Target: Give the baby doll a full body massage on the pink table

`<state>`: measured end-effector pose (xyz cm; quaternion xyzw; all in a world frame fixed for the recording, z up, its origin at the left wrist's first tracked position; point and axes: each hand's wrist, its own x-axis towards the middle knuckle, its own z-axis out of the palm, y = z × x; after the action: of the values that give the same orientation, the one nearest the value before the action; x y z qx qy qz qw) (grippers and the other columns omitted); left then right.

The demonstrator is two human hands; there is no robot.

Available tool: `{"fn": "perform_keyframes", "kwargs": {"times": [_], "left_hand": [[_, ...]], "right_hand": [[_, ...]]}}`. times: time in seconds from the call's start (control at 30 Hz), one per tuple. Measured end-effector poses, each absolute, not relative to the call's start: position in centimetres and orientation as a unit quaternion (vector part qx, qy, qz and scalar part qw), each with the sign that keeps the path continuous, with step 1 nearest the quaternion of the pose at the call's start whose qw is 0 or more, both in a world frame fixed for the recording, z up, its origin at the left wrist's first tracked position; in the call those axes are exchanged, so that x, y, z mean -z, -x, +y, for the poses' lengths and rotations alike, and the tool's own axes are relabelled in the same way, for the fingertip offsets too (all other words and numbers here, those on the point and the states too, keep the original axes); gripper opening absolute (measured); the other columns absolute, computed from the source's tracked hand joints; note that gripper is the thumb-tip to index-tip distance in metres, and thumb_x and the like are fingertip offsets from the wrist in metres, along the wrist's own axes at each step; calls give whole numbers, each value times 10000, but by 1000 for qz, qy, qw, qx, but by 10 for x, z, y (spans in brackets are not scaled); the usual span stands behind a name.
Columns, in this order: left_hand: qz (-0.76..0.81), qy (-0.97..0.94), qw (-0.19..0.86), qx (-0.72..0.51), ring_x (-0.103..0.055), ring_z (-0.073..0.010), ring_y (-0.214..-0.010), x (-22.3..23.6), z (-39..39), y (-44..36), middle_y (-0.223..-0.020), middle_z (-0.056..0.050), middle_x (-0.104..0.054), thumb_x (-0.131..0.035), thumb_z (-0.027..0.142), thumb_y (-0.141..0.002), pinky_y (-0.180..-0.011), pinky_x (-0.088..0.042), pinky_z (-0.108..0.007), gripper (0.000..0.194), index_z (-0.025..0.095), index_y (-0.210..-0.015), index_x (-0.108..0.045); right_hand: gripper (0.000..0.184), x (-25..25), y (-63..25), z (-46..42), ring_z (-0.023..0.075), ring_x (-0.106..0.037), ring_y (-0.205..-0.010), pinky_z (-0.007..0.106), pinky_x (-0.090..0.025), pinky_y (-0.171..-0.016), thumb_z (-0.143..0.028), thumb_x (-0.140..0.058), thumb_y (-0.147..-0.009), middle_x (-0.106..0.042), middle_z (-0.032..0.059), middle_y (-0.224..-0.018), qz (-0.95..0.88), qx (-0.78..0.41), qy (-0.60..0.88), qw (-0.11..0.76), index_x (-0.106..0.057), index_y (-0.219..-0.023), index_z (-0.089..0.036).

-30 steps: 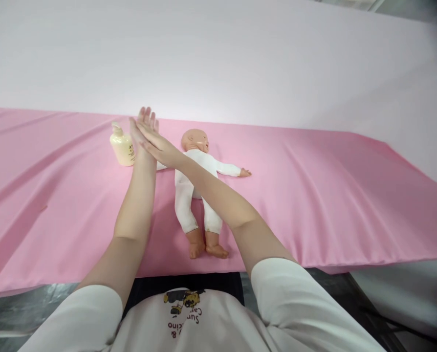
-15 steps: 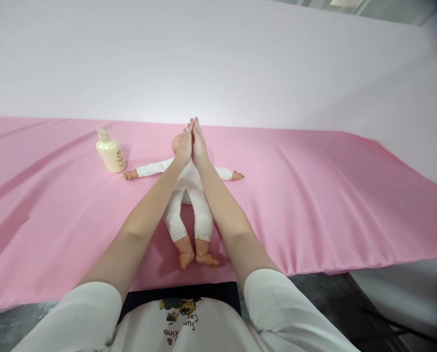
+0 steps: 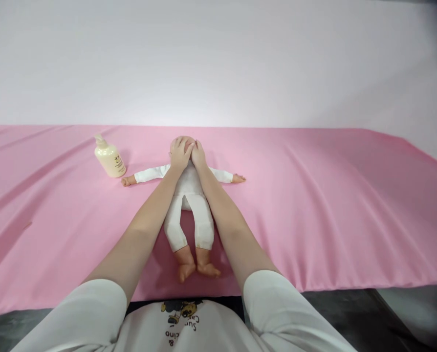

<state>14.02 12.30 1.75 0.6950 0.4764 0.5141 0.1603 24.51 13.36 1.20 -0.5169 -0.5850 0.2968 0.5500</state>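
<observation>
A baby doll [image 3: 189, 183] in a white suit lies on its back, its arms stretched out sideways and its bare feet towards me. My left hand [image 3: 180, 154] lies on the doll's face with its fingers open and laid flat. Beside it, my right hand [image 3: 199, 155] rests against the other side of the head, fingers extended and partly hidden from this angle. The two hands meet near the thumbs. Most of the doll's face is covered, while the crown of its head [image 3: 178, 141] shows above my fingers.
A cream-coloured pump bottle [image 3: 110, 159] stands left of the doll's outstretched hand. Pink cloth [image 3: 314, 205] with folds covers the table. A pale wall [image 3: 218, 58] rises behind it, and a small thin scrap [image 3: 27, 225] lies at the left.
My hands were pressed palm to palm, fingers pointing up, above the doll's head. They have come apart and down onto its face. The view has tilted slightly.
</observation>
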Motion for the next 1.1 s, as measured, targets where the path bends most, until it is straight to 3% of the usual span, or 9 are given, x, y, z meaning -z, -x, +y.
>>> {"fn": "perform_keyframes", "kwargs": {"times": [0.13, 0.23, 0.4, 0.57, 0.73, 0.83, 0.9, 1.03, 1.1], "left_hand": [[466, -672, 159, -553, -430, -336, -1516, -8, 133, -123, -1544, -179, -539, -448, 743, -1001, -1339, -246, -517, 684, 206, -1359, -673], [463, -672, 163, -555, -439, -339, -1517, -1, 134, -109, -1545, -193, -536, -444, 785, -976, -1337, -257, -517, 760, 203, -1427, -634], [456, -657, 201, -566, -473, -321, -1505, 9, 135, -96, -1544, -166, -554, -476, 761, -975, -1319, -322, -505, 728, 251, -1480, -594], [417, -685, 183, -569, -428, -317, -1552, 13, 145, -99, -1599, -138, -525, -471, 714, -1001, -1361, -244, -482, 643, 229, -1352, -706], [443, -650, 240, -569, -361, -315, -1599, 18, 151, -97, -1666, -136, -449, -552, 741, -955, -1368, -226, -474, 748, 227, -1497, -593], [452, -645, 248, -564, -335, -318, -1612, 19, 151, -94, -1672, -149, -439, -531, 790, -936, -1370, -210, -475, 825, 212, -1523, -565], [428, -666, 246, -559, -317, -302, -1622, 18, 149, -92, -1672, -138, -444, -486, 812, -941, -1373, -200, -456, 813, 222, -1486, -606], [390, -687, 272, -549, -271, -265, -1643, 15, 145, -86, -1679, -108, -444, -468, 790, -965, -1378, -180, -423, 752, 232, -1437, -646], [392, -679, 286, -551, -253, -250, -1650, 15, 143, -84, -1692, -93, -428, -469, 766, -980, -1379, -175, -422, 718, 248, -1450, -631]], "right_hand": [[676, -15, -232, 125, 286, -508, -1505, 507, -325, -1327, -601, -296, -1052, -574, 133, -1555, -610, -236, 548, 521, -541, -1534, -195], [608, -14, -225, 117, 297, -514, -1486, 549, -354, -1306, -543, -306, -1061, -551, 107, -1570, -654, -177, 541, 498, -568, -1523, -248], [560, -11, -225, 113, 340, -388, -1570, 601, -301, -1314, -530, -382, -1054, -475, 107, -1640, -688, -115, 545, 464, -655, -1447, -240], [704, -11, -235, 115, 233, -313, -1625, 452, -257, -1358, -622, -302, -1059, -386, 96, -1709, -696, -169, 519, 466, -480, -1595, -202], [876, -12, -239, 110, 237, -330, -1624, 446, -229, -1363, -698, -391, -1011, -357, 124, -1725, -644, -267, 544, 467, -293, -1677, -137], [929, -14, -240, 106, 267, -363, -1608, 466, -223, -1363, -715, -432, -982, -367, 151, -1715, -627, -293, 557, 459, -286, -1674, -112], [909, -14, -242, 105, 240, -343, -1618, 426, -207, -1369, -733, -416, -982, -360, 122, -1723, -653, -287, 512, 478, -325, -1666, -141], [838, -13, -246, 106, 204, -206, -1665, 398, -143, -1383, -768, -408, -983, -364, 42, -1726, -690, -283, 449, 491, -460, -1613, -218], [872, -11, -248, 107, 195, -158, -1676, 398, -123, -1387, -792, -410, -971, -331, 35, -1742, -689, -287, 455, 486, -447, -1621, -212]]}}
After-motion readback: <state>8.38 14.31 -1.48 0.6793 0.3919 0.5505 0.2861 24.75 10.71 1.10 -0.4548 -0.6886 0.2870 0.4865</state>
